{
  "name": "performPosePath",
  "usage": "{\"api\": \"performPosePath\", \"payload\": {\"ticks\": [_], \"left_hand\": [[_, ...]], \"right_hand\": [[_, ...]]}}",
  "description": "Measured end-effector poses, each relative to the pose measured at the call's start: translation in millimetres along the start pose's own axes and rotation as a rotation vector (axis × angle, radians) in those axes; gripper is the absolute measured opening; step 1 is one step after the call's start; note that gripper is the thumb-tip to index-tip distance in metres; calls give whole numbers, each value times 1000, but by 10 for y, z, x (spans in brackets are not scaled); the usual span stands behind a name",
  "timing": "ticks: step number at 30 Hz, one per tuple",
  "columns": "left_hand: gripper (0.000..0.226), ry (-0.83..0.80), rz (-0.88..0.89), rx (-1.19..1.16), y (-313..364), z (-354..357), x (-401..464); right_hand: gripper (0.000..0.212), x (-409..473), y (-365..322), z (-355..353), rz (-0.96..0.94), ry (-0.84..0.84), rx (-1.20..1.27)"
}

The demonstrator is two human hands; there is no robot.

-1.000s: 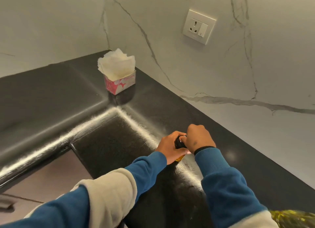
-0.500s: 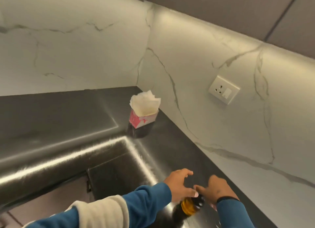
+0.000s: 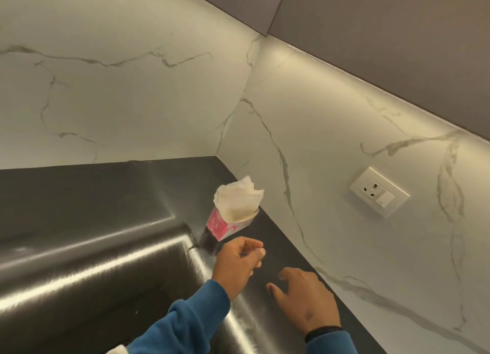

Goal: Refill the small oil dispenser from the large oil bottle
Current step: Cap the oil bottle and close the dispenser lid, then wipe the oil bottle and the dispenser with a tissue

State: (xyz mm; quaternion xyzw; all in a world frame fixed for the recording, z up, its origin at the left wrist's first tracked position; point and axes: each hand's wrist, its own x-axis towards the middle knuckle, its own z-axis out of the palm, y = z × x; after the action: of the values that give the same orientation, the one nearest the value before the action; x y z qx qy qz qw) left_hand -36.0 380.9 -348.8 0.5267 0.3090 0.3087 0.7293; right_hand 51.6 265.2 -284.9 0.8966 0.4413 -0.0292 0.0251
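Right now your left hand [image 3: 236,263] hangs above the dark tabletop [image 3: 111,247] with its fingers loosely curled around nothing, just in front of the pink tissue box [image 3: 225,223]. Your right hand [image 3: 305,300] is spread flat, palm down, empty too. Neither the dispenser nor the oil bottle shows anywhere. A wall socket [image 3: 379,192] sits on the marble wall.

We look down at a dark, glossy worktop [image 3: 79,200] in a marble-walled corner; our left hand [image 3: 234,263] hovers with fingers [image 3: 254,243] loosely curled, just before a pink tissue box [image 3: 225,225]; our right hand [image 3: 307,300] spreads open beside it, holding nothing; a white socket [image 3: 379,191] sits on the right wall.
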Motion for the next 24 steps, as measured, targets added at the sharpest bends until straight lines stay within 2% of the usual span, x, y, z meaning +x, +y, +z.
{"api": "performPosePath", "payload": {"ticks": [8,12,18,24], "left_hand": [[9,82,-56,-124,112,-510,611],[9,137,-99,-171,44,-691,976],[10,165,-139,-216,-58,-794,1361],[12,169,-155,-234,-192,-823,1515]], "right_hand": [[29,1052,-617,48,-111,157,95],[31,1529,-797,164,-123,166,155],[30,2109,-904,399,-34,159,298],[34,2483,-899,529,65,172,255]]}}
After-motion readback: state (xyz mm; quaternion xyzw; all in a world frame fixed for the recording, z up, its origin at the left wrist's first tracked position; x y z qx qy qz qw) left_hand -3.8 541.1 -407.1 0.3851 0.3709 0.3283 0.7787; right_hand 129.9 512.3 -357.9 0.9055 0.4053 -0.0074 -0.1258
